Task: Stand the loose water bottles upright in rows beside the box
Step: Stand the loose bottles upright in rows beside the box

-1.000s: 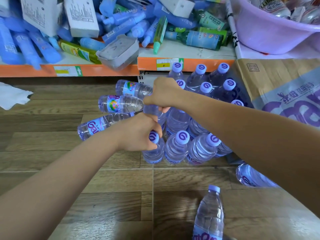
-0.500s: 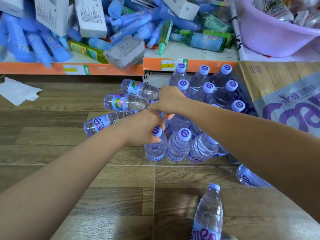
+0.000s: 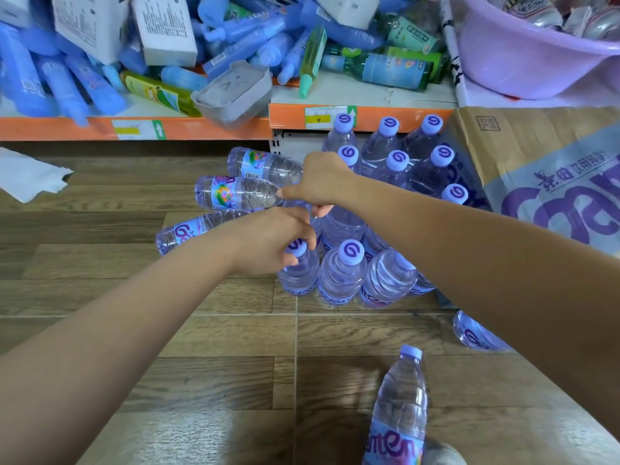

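Several clear water bottles with purple caps stand upright in rows on the wooden floor, left of a cardboard box. My left hand is closed around the neck of the front-left upright bottle. My right hand is closed on the top of another upright bottle in the row behind, its cap hidden. Three bottles lie on their sides to the left. One loose bottle lies near me, another shows under my right arm.
An orange-edged low shelf at the back is piled with blue bottles, green bottles and white cartons. A lilac plastic basin sits on top of the box. A white paper lies on the floor at left.
Both hands have stayed on the same two bottles, drawing slightly closer together. The view has shifted a little.
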